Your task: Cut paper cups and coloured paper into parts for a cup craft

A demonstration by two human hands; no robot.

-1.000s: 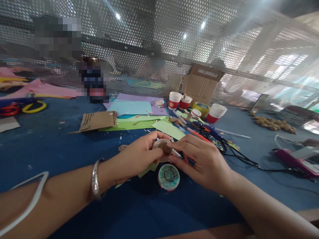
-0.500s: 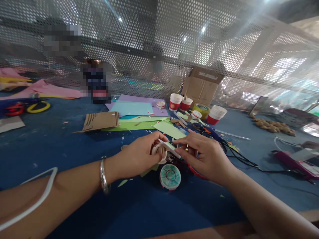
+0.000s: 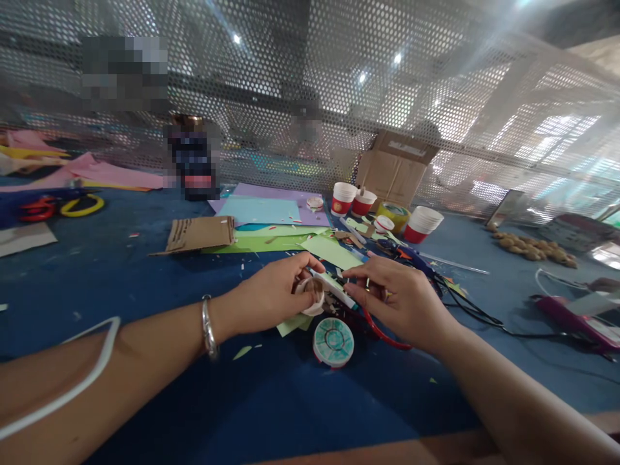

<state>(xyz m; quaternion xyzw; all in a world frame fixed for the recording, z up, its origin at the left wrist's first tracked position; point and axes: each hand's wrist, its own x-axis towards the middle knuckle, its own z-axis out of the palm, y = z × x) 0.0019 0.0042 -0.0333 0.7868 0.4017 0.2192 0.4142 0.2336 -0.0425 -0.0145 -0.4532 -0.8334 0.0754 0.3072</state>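
Beyond the already coloured disc (image 3: 333,342), left hand (image 3: 268,290) pinches a paper cup (image 3: 317,304), seemingly unfinished; right hand (image 3: 403,298), grip indeterminable.

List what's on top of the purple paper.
On the purple paper: a light blue sheet and a small white-and-red round piece. The purple surface beneath both is covered, so anything tucked there can't be seen.

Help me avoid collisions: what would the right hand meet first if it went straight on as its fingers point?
The right hand would probably meet the slim white pen with a teal end first; depth is unclear, and they may already touch.
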